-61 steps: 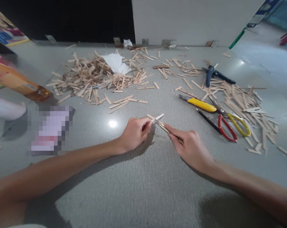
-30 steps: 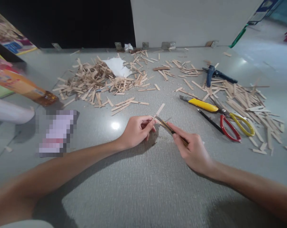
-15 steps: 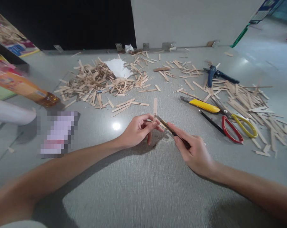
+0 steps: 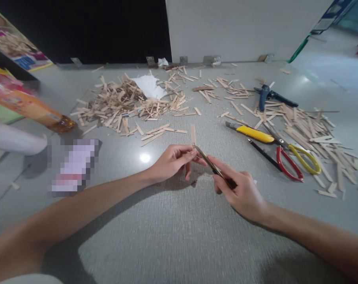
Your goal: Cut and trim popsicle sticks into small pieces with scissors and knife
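Between the thumb and fingers of my left hand (image 4: 179,158) is a flat wooden craft stick (image 4: 193,134), its free end pointing away from me. My right hand (image 4: 240,187) is closed around a slim utility knife (image 4: 212,163) with a dark and gold body. The knife's blade end meets the stick right at my left fingertips. Both hands are just above the grey tabletop (image 4: 167,236). Ahead of my left hand lie a few loose sticks (image 4: 155,132).
A heap of wooden stick pieces (image 4: 113,102) with white paper (image 4: 150,86) lies ahead. On the right are a yellow utility knife (image 4: 254,133), a black pen (image 4: 263,154), scissors (image 4: 289,154) and a dark blue tool (image 4: 264,96). A bottle (image 4: 57,120) and a blurred-out phone (image 4: 75,165) are left.
The stick has tilted slightly and less of it shows beyond my left fingers. The knife in my right hand has shifted a little against it. The view has moved slightly.
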